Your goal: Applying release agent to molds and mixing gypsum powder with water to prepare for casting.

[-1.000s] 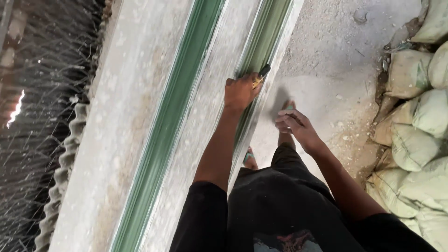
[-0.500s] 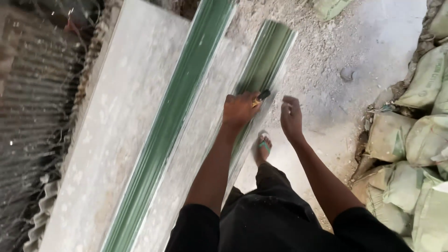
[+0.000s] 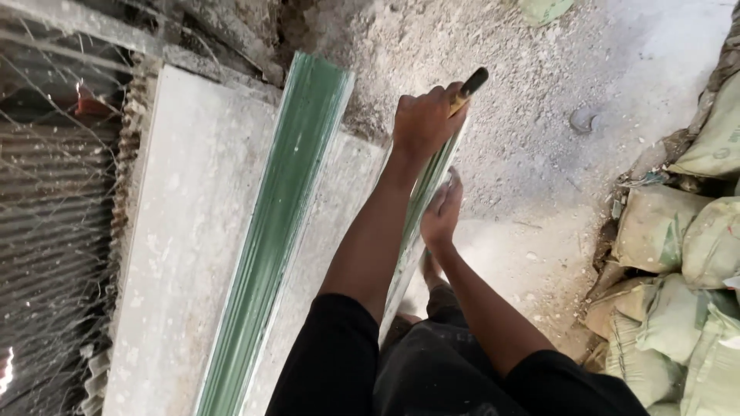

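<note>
Already the left hand (image 3: pixel 422 119) was at the far end of the stack of glass sheets (image 3: pixel 428 192), so little of that edge seemed left to go over. It was closed tight around a small tool (image 3: pixel 469 85) with a dark tip, arm stretched out long. The right hand (image 3: pixel 443 212) lay lower on the same edge, fingers bent against the glass; how tightly, I could not tell. The stack stood on edge on the dusty floor (image 3: pixel 539 154), beside a second green stack (image 3: pixel 277 223) and a pale board (image 3: pixel 185 231).
</note>
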